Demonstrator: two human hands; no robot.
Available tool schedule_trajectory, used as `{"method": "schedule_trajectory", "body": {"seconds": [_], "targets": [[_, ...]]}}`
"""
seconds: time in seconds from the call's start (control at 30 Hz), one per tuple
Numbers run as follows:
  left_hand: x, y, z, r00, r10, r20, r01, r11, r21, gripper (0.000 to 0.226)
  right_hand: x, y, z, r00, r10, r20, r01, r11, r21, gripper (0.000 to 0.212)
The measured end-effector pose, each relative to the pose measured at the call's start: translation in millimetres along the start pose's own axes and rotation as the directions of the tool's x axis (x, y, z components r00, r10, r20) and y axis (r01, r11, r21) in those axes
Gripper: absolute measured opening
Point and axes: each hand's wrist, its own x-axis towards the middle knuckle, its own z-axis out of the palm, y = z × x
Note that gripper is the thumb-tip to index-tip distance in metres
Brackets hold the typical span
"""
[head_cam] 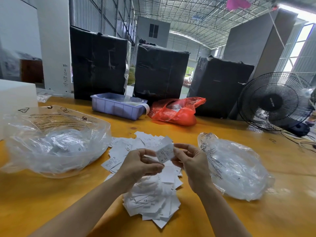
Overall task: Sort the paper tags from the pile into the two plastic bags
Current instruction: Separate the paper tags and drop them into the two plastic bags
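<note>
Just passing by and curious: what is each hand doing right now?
Left hand: fingers curled, pinching the lower edge of the tags.
Right hand: pinching the same tags.

white tag pile [152,199] mid-table, clear bags [56,144] flanking

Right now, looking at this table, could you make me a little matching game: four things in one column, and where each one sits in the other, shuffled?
Things:
1. red bag
2. fan
3. tray
4. held tag

Places:
A. between the two hands, above the pile
B. far right end of the table
C. back of the table, left of the red bag
D. in front of the middle black bale

Pairs: 1-D, 2-B, 3-C, 4-A
</note>
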Motion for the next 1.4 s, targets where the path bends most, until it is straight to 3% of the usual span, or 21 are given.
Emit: {"method": "schedule_trajectory", "body": {"seconds": [0.23, 0.43, 0.63, 0.83, 1.03, 1.13, 1.2, 1.27, 1.4], "targets": [[0.8, 1.3, -1.4, 1.0, -0.008, 0.029, 0.007, 0.999, 0.035, 0.05, -5.2, -1.8, 3.4, 0.992, -0.079, 0.095, 0.09, 0.989, -0.114, 0.013], [1.4, -4.0, -1.1, 0.997, 0.039, -0.065, -0.039, 0.999, 0.014, 0.021, -7.7, 1.8, 10.1, 0.975, -0.143, 0.17, 0.184, 0.949, -0.255, 0.015], [5.0, -4.5, -3.3, 0.979, 0.063, -0.196, -0.087, 0.989, -0.118, 0.014, -8.2, 1.3, 12.7, 0.959, -0.102, 0.266, 0.18, 0.94, -0.29, 0.028], [4.2, -5.5, -0.5, 0.979, 0.115, -0.169, -0.123, 0.992, -0.039, 0.016, -6.5, 0.5, 8.1, 0.968, -0.06, 0.243, 0.11, 0.974, -0.198, 0.014], [4.1, -2.7, -1.9, 0.998, -0.013, -0.065, 0.014, 1.0, 0.014, 0.03, -3.9, -0.6, 5.3, 0.981, -0.077, 0.176, 0.112, 0.973, -0.202, 0.017], [4.1, 2.2, -6.9, 0.996, 0.049, -0.081, -0.04, 0.992, 0.117, 0.012, -3.4, 0.0, 5.8, 0.986, -0.091, 0.14, 0.119, 0.971, -0.206, 0.017], [7.5, 8.5, -13.8, 0.974, 0.115, -0.194, -0.093, 0.988, 0.121, 0.007, 1.9, 1.9, -0.5, 0.991, -0.128, 0.026, 0.131, 0.966, -0.225, 0.014], [10.4, 18.7, -25.5, 0.917, 0.187, -0.353, -0.164, 0.982, 0.095, 0.004, 8.1, 6.0, -10.5, 0.976, -0.206, -0.066, 0.165, 0.906, -0.39, 0.011], [11.3, 40.1, -50.8, 0.76, 0.339, -0.554, -0.272, 0.941, 0.203, 0.007, 9.4, 16.3, -16.7, 0.969, -0.247, 0.014, 0.192, 0.717, -0.67, 0.017]]}}
